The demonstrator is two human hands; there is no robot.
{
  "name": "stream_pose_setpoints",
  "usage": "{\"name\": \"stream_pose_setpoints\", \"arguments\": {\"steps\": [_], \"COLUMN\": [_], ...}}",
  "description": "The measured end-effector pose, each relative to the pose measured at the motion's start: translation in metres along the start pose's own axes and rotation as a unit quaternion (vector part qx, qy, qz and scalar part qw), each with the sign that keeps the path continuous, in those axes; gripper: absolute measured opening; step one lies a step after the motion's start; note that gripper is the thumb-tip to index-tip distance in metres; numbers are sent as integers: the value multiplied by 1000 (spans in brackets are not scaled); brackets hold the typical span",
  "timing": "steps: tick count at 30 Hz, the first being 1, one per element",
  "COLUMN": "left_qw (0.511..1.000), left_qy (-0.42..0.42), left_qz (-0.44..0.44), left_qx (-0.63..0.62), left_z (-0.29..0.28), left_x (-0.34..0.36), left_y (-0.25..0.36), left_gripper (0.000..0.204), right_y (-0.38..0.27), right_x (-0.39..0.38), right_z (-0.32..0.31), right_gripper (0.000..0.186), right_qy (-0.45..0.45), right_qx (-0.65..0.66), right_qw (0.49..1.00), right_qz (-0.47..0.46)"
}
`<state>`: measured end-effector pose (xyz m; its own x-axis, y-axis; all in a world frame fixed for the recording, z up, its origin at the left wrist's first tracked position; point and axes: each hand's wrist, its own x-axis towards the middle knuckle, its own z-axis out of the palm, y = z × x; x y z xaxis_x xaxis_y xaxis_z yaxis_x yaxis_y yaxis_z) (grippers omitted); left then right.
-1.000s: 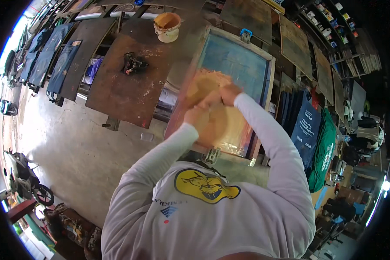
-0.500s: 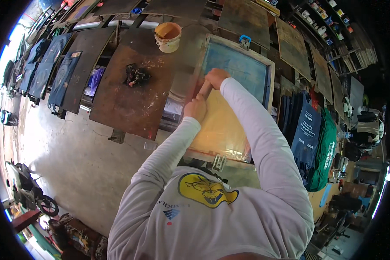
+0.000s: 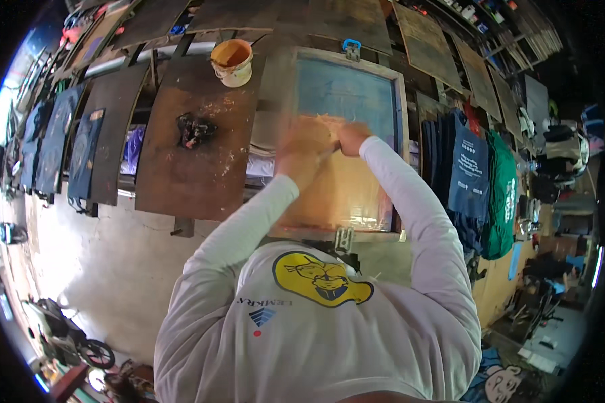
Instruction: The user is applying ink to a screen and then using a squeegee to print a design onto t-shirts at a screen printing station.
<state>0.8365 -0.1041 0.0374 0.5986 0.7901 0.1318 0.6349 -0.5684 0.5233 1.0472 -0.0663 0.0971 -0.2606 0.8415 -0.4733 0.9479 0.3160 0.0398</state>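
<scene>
My left hand (image 3: 302, 153), blurred, and my right hand (image 3: 353, 138) are closed on a squeegee (image 3: 331, 149), mostly hidden by fingers and motion blur. They are over a wooden-framed printing screen (image 3: 400, 124) with blue mesh in its far part and orange ink (image 3: 339, 195) across the nearer part. A metal clamp (image 3: 345, 239) is at the screen's near edge, and another with a blue handle (image 3: 351, 49) at the far edge.
Left of the screen, a stained board (image 3: 168, 181) bears a dark crumpled lump (image 3: 196, 129) and a white bucket with orange ink (image 3: 232, 70). Navy printed fabrics (image 3: 467, 174) and green fabric (image 3: 501, 201) hang at right. Motorbikes (image 3: 60, 329) are at lower left.
My hands have shifted rightward over the screen since half a second ago, the right one also nearer me. The view has shifted, so the screen appears further left and higher.
</scene>
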Motion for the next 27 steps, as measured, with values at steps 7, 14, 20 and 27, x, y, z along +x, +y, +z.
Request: {"name": "stream_pose_setpoints", "arguments": {"steps": [7,14,20,27], "left_qw": [989,981,977,987], "left_qy": [-78,-124,-189,-134], "left_qz": [39,84,87,85], "left_qx": [117,127,47,19], "left_z": [-8,25,-5,-55], "left_x": [95,8,2,128], "left_y": [-47,-18,-11,-20], "left_gripper": [36,43,42,47], "right_y": [24,-33,-39,16], "right_x": [30,-68,-86,1], "right_z": [17,68,42,0], "right_gripper": [26,27,24,28], "right_qy": [87,39,-13,82], "right_qx": [112,135,173,162], "right_qw": [969,972,966,947], "right_qz": [202,188,191,264]}}
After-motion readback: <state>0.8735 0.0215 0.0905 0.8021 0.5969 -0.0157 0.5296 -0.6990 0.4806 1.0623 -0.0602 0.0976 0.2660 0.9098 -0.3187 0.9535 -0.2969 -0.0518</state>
